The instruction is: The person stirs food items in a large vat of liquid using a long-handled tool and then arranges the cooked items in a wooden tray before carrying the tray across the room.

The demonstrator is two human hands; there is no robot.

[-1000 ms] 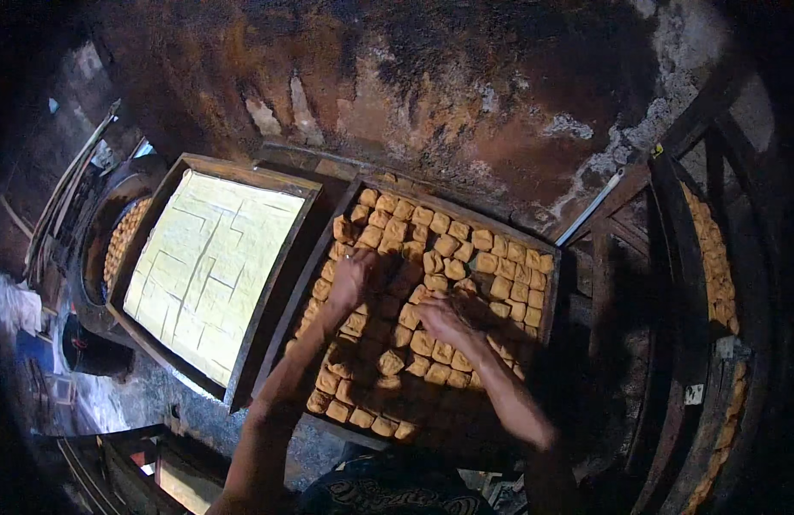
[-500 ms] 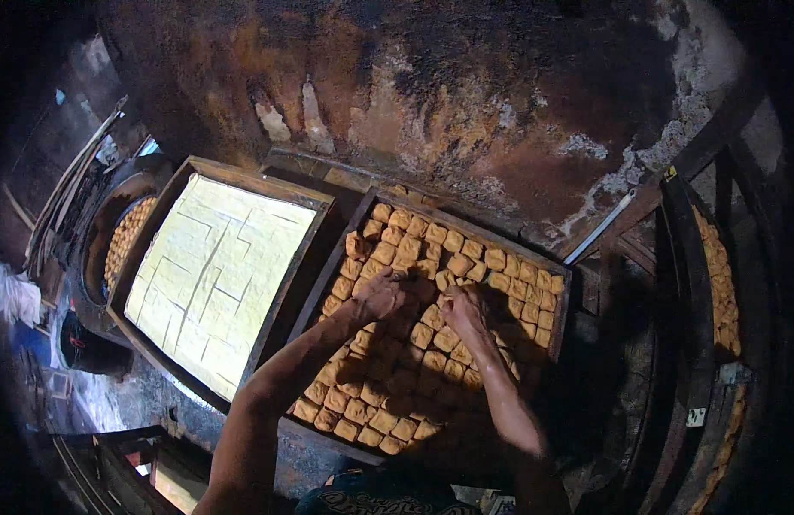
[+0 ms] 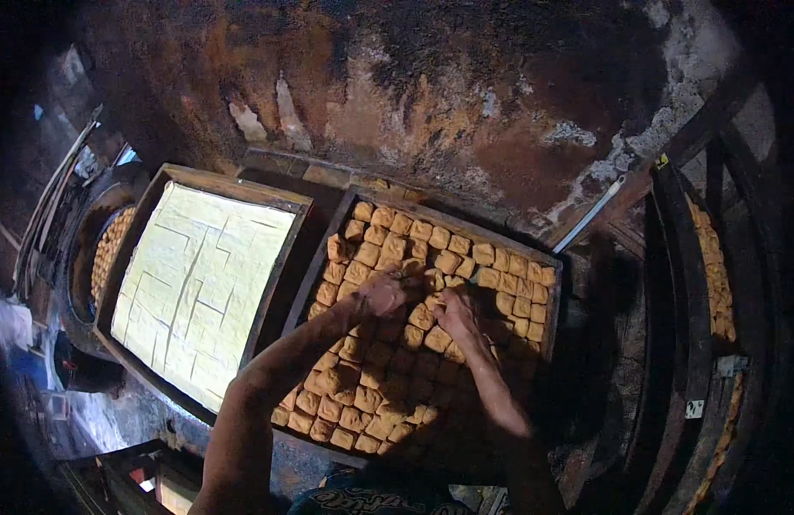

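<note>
A wooden-framed tray (image 3: 427,210) holds close rows of golden-brown square pieces that look like fried tofu (image 3: 367,399). Both my hands work among the pieces near the tray's upper middle. My left hand (image 3: 384,293) has its fingers curled down over the rows; what lies under the fingertips is hidden. Just right of it, my right hand (image 3: 454,311) pinches a brown tofu piece (image 3: 434,300) between thumb and fingers. Several pieces around the hands sit slightly askew, and my arms' shadows darken the tray's lower right.
Left of the tray stands a second wooden frame (image 3: 298,225) with a pale, scored slab (image 3: 199,275). Beyond it, a round vessel (image 3: 77,257) holds small brown pieces. A stained wall (image 3: 397,94) rises behind. At the right, dark racks (image 3: 680,283) hold more brown pieces (image 3: 714,275).
The whole view has shifted, so the trays sit further left in the picture. Both hands stay at the same part of the tray, with small finger movements among the pieces.
</note>
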